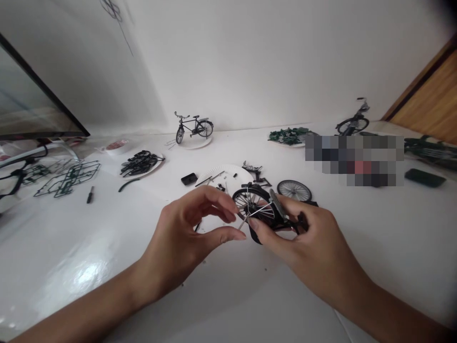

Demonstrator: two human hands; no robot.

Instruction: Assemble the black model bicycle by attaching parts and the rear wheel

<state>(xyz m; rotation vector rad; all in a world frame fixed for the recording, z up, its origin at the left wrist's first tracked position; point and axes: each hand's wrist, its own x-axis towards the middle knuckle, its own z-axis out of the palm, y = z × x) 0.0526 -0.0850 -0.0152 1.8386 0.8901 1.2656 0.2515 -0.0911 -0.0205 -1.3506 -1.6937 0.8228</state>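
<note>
My right hand (303, 233) grips the black rear section of a model bicycle (255, 205), with its spoked wheel turned to the left. The thumb presses near thin silver rods (262, 209) that run across the wheel. At the wheel's left side is my left hand (194, 233), its thumb and curved fingers apart. The left thumb tip lies close to the lower end of a silver rod; whether it touches cannot be made out. Behind my hands, a white paper plate (233, 171) carries small black parts. A loose spoked wheel (294, 190) lies to its right.
A complete model bicycle (194, 127) stands by the wall, and another (353, 124) at the back right. Plates hold black parts (139, 163) and green parts (291, 135). Green frames (73, 176) and a small screwdriver (90, 195) lie left, below a monitor (32, 95).
</note>
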